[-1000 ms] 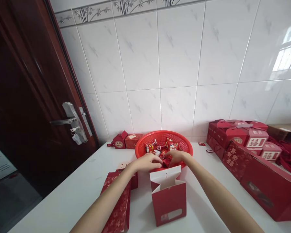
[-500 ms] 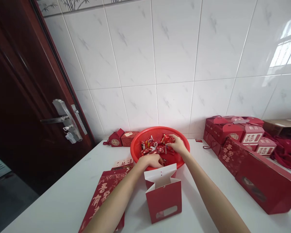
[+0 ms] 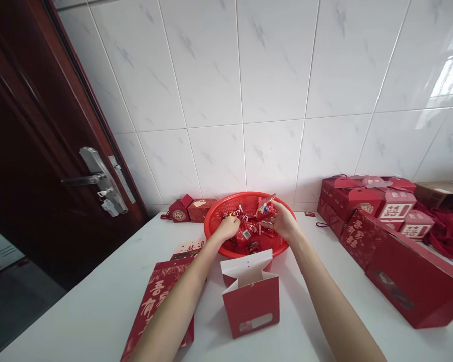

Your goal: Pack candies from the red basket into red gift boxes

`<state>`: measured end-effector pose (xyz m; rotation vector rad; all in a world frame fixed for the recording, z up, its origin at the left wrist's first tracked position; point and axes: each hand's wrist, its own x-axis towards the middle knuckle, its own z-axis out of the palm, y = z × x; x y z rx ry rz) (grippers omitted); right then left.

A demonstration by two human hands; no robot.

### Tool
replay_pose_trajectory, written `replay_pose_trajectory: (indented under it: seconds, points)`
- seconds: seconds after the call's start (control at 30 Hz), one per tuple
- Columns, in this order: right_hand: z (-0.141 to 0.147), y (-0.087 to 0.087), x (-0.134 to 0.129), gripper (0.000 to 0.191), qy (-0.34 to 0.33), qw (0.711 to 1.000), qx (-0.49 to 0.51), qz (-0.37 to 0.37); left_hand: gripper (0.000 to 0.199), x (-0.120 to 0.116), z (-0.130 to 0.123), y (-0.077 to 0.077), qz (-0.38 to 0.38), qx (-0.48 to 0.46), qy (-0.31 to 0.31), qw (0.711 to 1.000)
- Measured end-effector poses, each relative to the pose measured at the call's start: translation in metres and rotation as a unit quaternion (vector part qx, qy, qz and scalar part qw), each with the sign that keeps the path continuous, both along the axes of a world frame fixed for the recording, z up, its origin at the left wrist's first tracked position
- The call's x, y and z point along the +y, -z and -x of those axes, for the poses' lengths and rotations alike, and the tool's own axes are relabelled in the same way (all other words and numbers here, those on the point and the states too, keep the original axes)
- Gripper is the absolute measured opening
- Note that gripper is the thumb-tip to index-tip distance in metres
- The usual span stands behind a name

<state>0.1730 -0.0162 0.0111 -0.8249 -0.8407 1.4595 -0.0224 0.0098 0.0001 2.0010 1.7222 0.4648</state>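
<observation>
Over the red perforated basket [image 3: 214,213], my left hand [image 3: 229,227] is closed on a red wrapped packet [image 3: 242,235] that shows a white label. My right hand [image 3: 283,221], at the basket's right side, grips a shiny red candy packet [image 3: 265,206] between thumb and fingers. More red wrapped sweets [image 3: 253,246] lie in the basket below my hands. In front of the basket an upright red gift box [image 3: 251,306] stands with its white-lined top open and a clear window low on its front.
Flat red printed boxes [image 3: 154,301] lie at the left under my forearm. Two small red boxes [image 3: 179,211] stand by the wall. Stacked red boxes [image 3: 347,201] and a long red box [image 3: 415,281] fill the right. A wooden door [image 3: 41,125] is at the left.
My left hand has moved up and back inside the basket and now grips a packet. My right hand has turned, lifting its packet slightly. The view has shifted a little.
</observation>
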Motion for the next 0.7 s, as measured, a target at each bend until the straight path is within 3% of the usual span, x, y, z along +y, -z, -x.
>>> replay_pose_trajectory:
  seconds: [0.2, 0.37, 0.53, 0.7]
  points:
    - [0.004, 0.002, -0.01, 0.031, -0.007, 0.999, 0.036, -0.03, 0.023, 0.007, 0.001, 0.002, -0.054, -0.096, -0.034, 0.993]
    - [0.007, 0.003, -0.013, 0.035, 0.024, 0.997, 0.049, -0.048, 0.029, -0.001, -0.004, -0.007, -0.098, -0.134, -0.033, 0.986]
    - [0.003, 0.003, -0.015, 0.033, 0.065, 0.994, 0.072, -0.051, 0.031, -0.025, 0.001, -0.019, -0.092, -0.056, -0.017, 0.994]
    - [0.001, 0.001, -0.018, 0.025, 0.107, 0.988, 0.106, -0.046, 0.012, -0.042, 0.009, -0.024, 0.038, 0.085, 0.056, 0.994]
